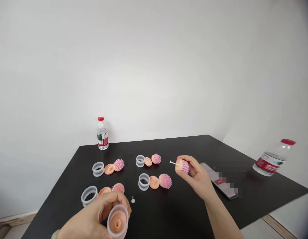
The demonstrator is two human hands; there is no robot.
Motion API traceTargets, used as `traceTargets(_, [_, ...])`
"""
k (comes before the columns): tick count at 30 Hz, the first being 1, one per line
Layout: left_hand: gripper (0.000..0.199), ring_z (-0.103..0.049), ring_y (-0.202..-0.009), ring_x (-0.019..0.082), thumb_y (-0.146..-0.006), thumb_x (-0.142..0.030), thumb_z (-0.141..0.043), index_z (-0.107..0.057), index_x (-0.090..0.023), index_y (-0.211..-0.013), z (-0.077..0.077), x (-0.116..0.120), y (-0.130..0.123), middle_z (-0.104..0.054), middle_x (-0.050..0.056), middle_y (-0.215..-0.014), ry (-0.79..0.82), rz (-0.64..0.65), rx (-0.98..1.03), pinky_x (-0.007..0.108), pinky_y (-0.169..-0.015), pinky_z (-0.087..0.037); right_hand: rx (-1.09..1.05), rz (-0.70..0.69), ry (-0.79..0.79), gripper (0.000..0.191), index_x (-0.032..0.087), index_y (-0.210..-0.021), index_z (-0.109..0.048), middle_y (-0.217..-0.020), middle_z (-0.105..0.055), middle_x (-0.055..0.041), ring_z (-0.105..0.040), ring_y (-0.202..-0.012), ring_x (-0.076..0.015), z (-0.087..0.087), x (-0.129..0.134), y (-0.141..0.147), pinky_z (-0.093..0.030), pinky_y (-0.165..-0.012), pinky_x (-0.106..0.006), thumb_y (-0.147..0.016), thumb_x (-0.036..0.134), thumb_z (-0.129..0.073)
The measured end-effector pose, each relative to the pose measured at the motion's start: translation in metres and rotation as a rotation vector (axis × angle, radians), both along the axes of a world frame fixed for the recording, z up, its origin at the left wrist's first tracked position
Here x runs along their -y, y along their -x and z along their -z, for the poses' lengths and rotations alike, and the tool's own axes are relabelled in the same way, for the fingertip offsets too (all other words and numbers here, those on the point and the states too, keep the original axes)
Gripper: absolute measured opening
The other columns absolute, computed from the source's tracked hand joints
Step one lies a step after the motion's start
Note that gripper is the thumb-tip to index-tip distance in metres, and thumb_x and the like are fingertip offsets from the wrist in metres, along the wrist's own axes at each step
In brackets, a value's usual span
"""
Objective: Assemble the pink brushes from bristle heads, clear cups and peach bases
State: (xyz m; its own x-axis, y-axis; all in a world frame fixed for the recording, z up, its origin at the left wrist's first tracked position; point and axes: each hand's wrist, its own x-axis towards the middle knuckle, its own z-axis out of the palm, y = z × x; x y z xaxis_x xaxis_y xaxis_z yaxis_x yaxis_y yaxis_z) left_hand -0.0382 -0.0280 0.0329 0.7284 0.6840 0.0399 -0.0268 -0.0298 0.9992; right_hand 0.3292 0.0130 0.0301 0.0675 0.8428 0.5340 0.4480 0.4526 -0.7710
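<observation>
My left hand (91, 217) is wrapped round a clear cup (118, 221) with a peach piece inside that has a small central hole. Further right, my right hand (198, 176) pinches a peach brush head (182, 166) with pink bristles; a thin white pin (173, 163) sticks out of it to the left. The two held parts are apart. On the black table a loose white pin (133, 200) lies between the hands. Sets of a clear ring (144, 182), a peach disc (154, 182) and a pink-bristled brush head (165, 181) lie around; my left hand partly covers the nearest left set.
A water bottle (102, 136) with a red cap stands at the back left of the black table (188, 212). Another bottle (272, 161) is at the right edge. A flat grey package (218, 179), partly pixelated, lies just beyond my right hand. A white wall rises behind.
</observation>
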Motion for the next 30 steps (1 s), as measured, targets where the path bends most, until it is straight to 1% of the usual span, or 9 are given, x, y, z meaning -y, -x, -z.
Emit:
traceTargets(3, [0.053, -0.048, -0.076, 0.013, -0.054, -0.033, -0.093, -0.065, -0.023, -0.099, 0.002, 0.0, -0.002, -0.056, 0.0, -0.098, 0.0, 0.032, -0.022, 0.025, -0.067, -0.033, 0.305, 0.317, 0.119, 0.034, 0.022, -0.109, -0.063, -0.112, -0.066, -0.0089, -0.065, -0.104, -0.0298, 0.03, -0.007, -0.041, -0.05, -0.095, -0.046, -0.078, 0.035, -0.064])
traceTargets(5, [0.05, -0.046, -0.074, 0.013, -0.058, -0.031, -0.09, -0.064, -0.025, -0.1, 0.004, 0.0, -0.002, -0.054, -0.001, -0.097, 0.013, 0.038, -0.047, 0.025, -0.065, -0.033, 0.446, 0.375, 0.156, 0.032, 0.02, -0.107, -0.064, -0.11, -0.067, -0.0101, -0.064, -0.105, -0.0308, 0.05, -0.012, -0.06, -0.05, -0.097, -0.047, -0.077, 0.031, -0.059])
traceTargets(9, [0.046, -0.046, -0.078, 0.015, -0.059, -0.028, -0.085, -0.064, -0.026, -0.099, 0.011, -0.004, -0.001, -0.053, 0.0, -0.098, -0.02, 0.001, -0.117, 0.027, -0.068, -0.034, 0.485, 0.41, 0.155, 0.035, 0.018, -0.113, -0.06, -0.118, -0.062, -0.0135, -0.06, -0.115, -0.0323, 0.078, -0.015, -0.074, -0.047, -0.101, -0.049, -0.079, 0.027, -0.054])
traceTargets(13, [0.049, -0.047, -0.08, 0.017, -0.058, -0.032, -0.085, -0.064, -0.027, -0.102, 0.015, -0.007, 0.0, -0.055, 0.0, -0.1, -0.012, -0.001, -0.142, 0.029, -0.071, -0.035, 0.503, 0.366, 0.15, 0.041, 0.023, -0.122, -0.057, -0.126, -0.06, -0.0089, -0.059, -0.119, -0.0279, 0.088, -0.015, -0.074, -0.048, -0.103, -0.043, -0.081, 0.023, -0.057])
traceTargets(16, [0.053, -0.049, -0.084, 0.019, -0.056, -0.04, -0.087, -0.064, -0.026, -0.101, 0.013, -0.008, 0.0, -0.056, 0.002, -0.103, -0.005, -0.018, -0.091, 0.029, -0.073, -0.036, 0.525, 0.361, 0.12, 0.053, 0.024, -0.134, -0.049, -0.134, -0.055, -0.0106, -0.055, -0.125, -0.0301, 0.089, -0.015, -0.076, -0.048, -0.104, -0.047, -0.082, 0.023, -0.06])
traceTargets(20, [0.057, -0.05, -0.101, 0.026, -0.057, -0.05, -0.088, -0.062, -0.024, -0.1, 0.009, -0.008, 0.003, -0.058, 0.006, -0.105, -0.016, -0.1, 0.075, 0.033, -0.084, -0.038, 0.609, 0.405, -0.133, 0.053, 0.021, -0.136, -0.049, -0.134, -0.056, -0.0167, -0.052, -0.125, -0.0377, 0.078, -0.001, -0.063, -0.049, -0.1, -0.057, -0.087, 0.03, -0.064])
traceTargets(24, [0.055, -0.053, -0.1, 0.026, -0.059, -0.05, -0.089, -0.062, -0.024, -0.1, 0.008, -0.008, 0.008, -0.057, 0.004, -0.096, -0.032, -0.238, 0.323, 0.034, -0.084, -0.041, 0.603, 0.204, -0.396, 0.031, 0.021, -0.126, -0.056, -0.115, -0.067, -0.0127, -0.062, -0.111, -0.0305, 0.052, 0.03, -0.011, -0.052, -0.097, -0.048, -0.095, 0.027, -0.059])
traceTargets(27, [0.056, -0.054, -0.09, 0.023, -0.06, -0.048, -0.088, -0.063, -0.023, -0.103, 0.008, -0.009, 0.01, -0.055, 0.004, -0.094, -0.027, -0.317, 0.445, 0.032, -0.079, -0.044, 0.619, -0.172, -0.338, 0.024, 0.02, -0.121, -0.06, -0.109, -0.07, -0.0092, -0.066, -0.1, -0.0232, 0.037, 0.047, 0.044, -0.057, -0.087, -0.035, -0.099, 0.018, -0.052])
traceTargets(30, [0.054, -0.054, -0.089, 0.023, -0.059, -0.045, -0.089, -0.064, -0.021, -0.102, 0.008, -0.009, 0.01, -0.056, 0.005, -0.093, -0.036, -0.365, 0.472, 0.031, -0.077, -0.046, 0.698, -0.386, -0.304, 0.019, 0.018, -0.113, -0.065, -0.101, -0.072, -0.0071, -0.067, -0.088, -0.0197, 0.037, 0.045, 0.094, -0.057, -0.075, -0.029, -0.099, 0.014, -0.052])
